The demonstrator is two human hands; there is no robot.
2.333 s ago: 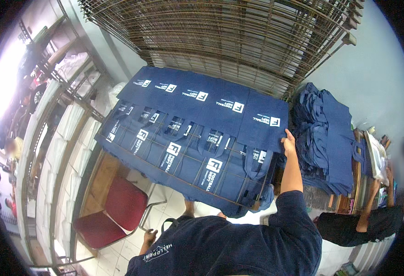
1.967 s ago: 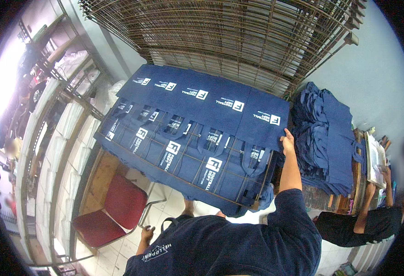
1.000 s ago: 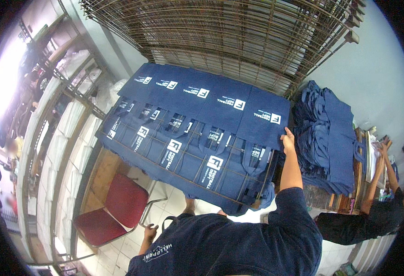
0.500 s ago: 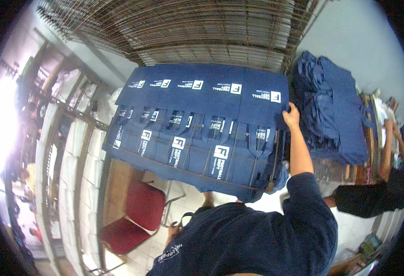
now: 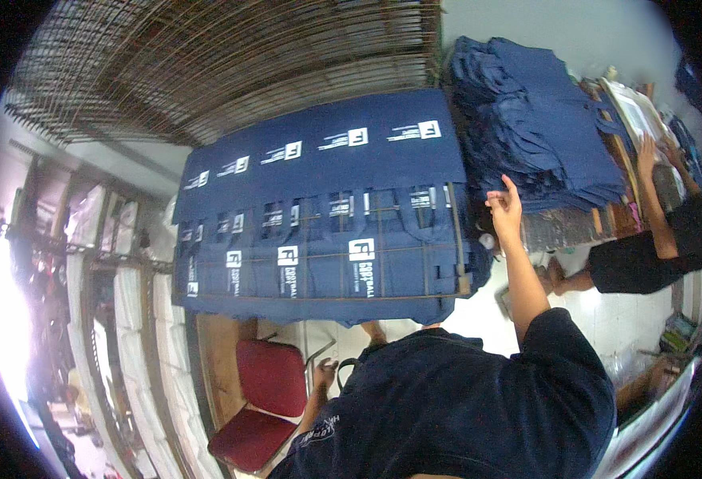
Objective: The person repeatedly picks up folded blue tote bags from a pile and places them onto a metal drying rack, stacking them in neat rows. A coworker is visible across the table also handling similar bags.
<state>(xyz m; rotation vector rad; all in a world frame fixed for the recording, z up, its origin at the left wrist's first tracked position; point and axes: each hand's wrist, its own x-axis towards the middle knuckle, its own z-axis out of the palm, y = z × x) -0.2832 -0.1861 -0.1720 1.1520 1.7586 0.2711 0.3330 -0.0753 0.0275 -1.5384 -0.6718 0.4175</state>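
Note:
My right hand (image 5: 506,211) is raised off the right edge of a wire rack (image 5: 461,255). Its fingers are apart and nothing is in them. Across the rack lie navy fabric bags (image 5: 311,152) with white prints, the far row flat and overlapping the handles of the nearer row. Beyond my right hand is a thick pile of navy bags (image 5: 551,120). My left hand (image 5: 324,375) hangs low beside my body, fingers loosely bent and apart, close to a dark strap loop (image 5: 348,372). No held thing shows in it.
More wire racks (image 5: 231,64) stand stacked behind the bags. A red chair (image 5: 271,379) is below at the left, beside shelves with white stacks (image 5: 139,335). At the right a co-worker's hands (image 5: 646,152) rest on a pale framed panel (image 5: 630,108).
My right hand has let go of the bag at the rack's right edge and opened. The view has turned rightward, so the rack sits further left. The co-worker's arms have shifted.

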